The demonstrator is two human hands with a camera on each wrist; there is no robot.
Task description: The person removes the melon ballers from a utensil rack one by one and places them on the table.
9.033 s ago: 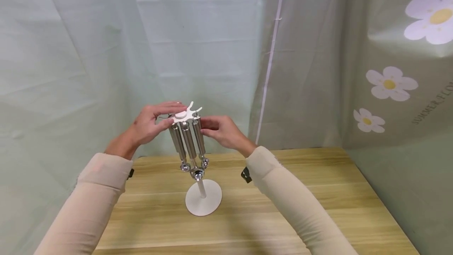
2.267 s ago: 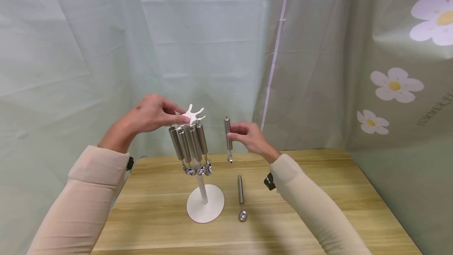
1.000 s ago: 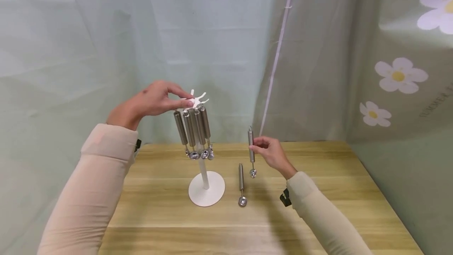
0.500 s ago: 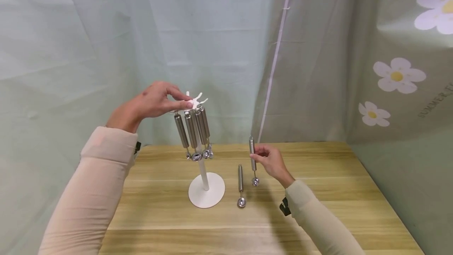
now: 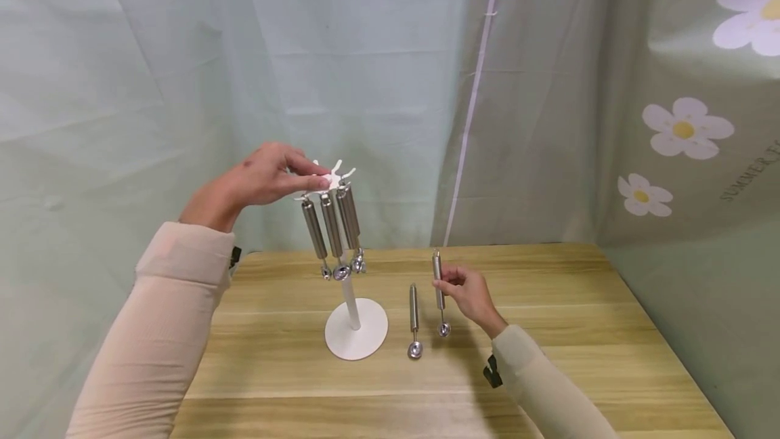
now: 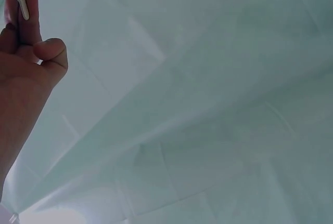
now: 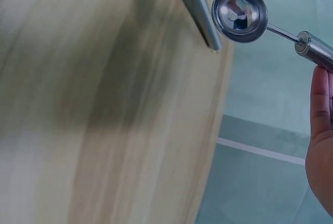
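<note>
The left hand [image 5: 262, 178] sits at centre left of the head view, its fingertips pinching the white hooked top [image 5: 326, 181] of the stand [image 5: 356, 337] — in the left wrist view the same fingers [image 6: 28, 18] curl against a white prong at the upper left corner. Under that top hang several steel scoops [image 5: 332, 229], handles up and bowls down, close together beside the white pole. The stand's round base rests on the wooden counter [image 5: 579, 330], a little left of the frame's middle.

The right hand [image 5: 466, 293] is lower, just right of centre, grasping a steel scoop [image 5: 439, 293] by its handle between thumb and fingers; it is held nearly upright, bowl down, close above the counter. In the right wrist view its bowl [image 7: 240, 13] shows at the top right. Another scoop [image 5: 414, 320] lies flat on the counter — between the base and the held one, near both.
</note>
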